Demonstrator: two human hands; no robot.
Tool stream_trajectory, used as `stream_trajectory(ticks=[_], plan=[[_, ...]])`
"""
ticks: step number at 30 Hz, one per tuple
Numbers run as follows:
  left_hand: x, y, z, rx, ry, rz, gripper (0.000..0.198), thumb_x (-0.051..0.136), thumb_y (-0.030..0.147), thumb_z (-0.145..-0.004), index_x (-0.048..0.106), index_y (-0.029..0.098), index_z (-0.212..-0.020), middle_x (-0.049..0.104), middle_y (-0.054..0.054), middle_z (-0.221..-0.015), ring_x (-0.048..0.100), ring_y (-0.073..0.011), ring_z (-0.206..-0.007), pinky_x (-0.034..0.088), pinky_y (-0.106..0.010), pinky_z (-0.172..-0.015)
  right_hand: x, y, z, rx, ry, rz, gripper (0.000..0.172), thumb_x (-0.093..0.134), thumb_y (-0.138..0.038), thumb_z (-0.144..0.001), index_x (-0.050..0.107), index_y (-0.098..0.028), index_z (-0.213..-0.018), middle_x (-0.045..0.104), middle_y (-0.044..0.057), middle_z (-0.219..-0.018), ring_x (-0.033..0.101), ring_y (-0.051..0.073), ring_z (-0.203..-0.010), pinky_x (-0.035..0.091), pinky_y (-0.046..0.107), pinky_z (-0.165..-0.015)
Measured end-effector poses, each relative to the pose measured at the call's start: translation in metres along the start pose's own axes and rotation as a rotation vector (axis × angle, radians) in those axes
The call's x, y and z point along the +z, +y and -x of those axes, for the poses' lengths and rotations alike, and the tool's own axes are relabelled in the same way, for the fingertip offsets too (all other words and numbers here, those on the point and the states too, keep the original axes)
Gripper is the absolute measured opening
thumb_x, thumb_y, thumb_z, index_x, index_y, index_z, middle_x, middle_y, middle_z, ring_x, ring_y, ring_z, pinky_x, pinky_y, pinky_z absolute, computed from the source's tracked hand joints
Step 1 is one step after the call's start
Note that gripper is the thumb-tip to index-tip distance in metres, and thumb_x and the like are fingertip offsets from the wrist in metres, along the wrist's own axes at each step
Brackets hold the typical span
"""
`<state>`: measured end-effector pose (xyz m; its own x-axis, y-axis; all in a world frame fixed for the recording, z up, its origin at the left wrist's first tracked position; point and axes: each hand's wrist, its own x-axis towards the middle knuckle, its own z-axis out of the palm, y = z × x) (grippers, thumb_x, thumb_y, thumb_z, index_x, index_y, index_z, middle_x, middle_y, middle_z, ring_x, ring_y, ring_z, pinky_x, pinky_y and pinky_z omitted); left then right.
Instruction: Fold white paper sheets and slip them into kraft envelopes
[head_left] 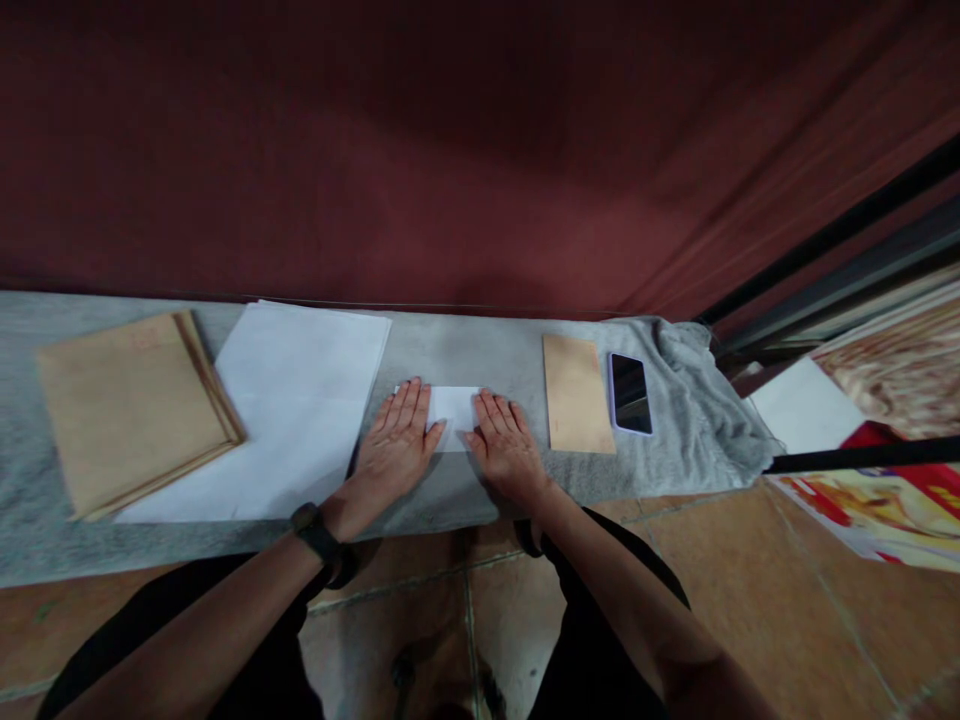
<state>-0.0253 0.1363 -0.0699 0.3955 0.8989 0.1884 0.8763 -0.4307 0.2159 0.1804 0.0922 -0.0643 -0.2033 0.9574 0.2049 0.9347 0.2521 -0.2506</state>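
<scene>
A small white piece of paper point(454, 408), seemingly folded, lies on the grey cloth in front of me. My left hand point(397, 438) rests flat on its left end, fingers stretched out and pointing away from me. On the right end my right hand point(510, 445) presses flat too, its fingers extended. Both thumbs point inward over the sheet, and its middle shows between them. Left of my left hand are large white sheets of paper point(307, 400). A single brown envelope point(577, 395) lies to the right of my right hand.
Several large brown envelopes point(135, 400) overlap the white sheets at the left. A phone point(630, 393) lies beside the single envelope. The grey cloth point(480, 350) is bunched at its right end. A dark red surface point(450, 200) rises behind. Printed sheets point(885, 500) are at the far right.
</scene>
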Motion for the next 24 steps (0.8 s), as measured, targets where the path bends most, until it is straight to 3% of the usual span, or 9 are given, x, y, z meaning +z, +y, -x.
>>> stream_trajectory(ticks=[8, 24], plan=[[0.0, -0.005, 0.0, -0.026, 0.035, 0.039, 0.072, 0.029, 0.047, -0.105, 0.027, 0.003, -0.163, 0.029, -0.022, -0.169, 0.028, -0.0344, -0.158, 0.027, -0.055, -0.128, -0.001, 0.011, -0.002, 0.025, -0.008, 0.016, 0.057, 0.041, -0.037, -0.109, 0.039, -0.013, -0.161, 0.04, 0.011, -0.166, 0.038, 0.03, -0.154, 0.027, 0.05, -0.129], [-0.002, -0.003, 0.0, -0.069, 0.028, 0.029, 0.073, 0.028, 0.048, -0.105, 0.031, 0.0, -0.16, 0.031, -0.024, -0.168, 0.03, -0.0353, -0.157, 0.025, -0.054, -0.128, -0.012, 0.017, -0.005, 0.055, -0.021, -0.03, 0.05, 0.044, -0.033, -0.108, 0.049, -0.017, -0.155, 0.042, 0.012, -0.166, 0.039, 0.03, -0.153, 0.036, 0.05, -0.125]])
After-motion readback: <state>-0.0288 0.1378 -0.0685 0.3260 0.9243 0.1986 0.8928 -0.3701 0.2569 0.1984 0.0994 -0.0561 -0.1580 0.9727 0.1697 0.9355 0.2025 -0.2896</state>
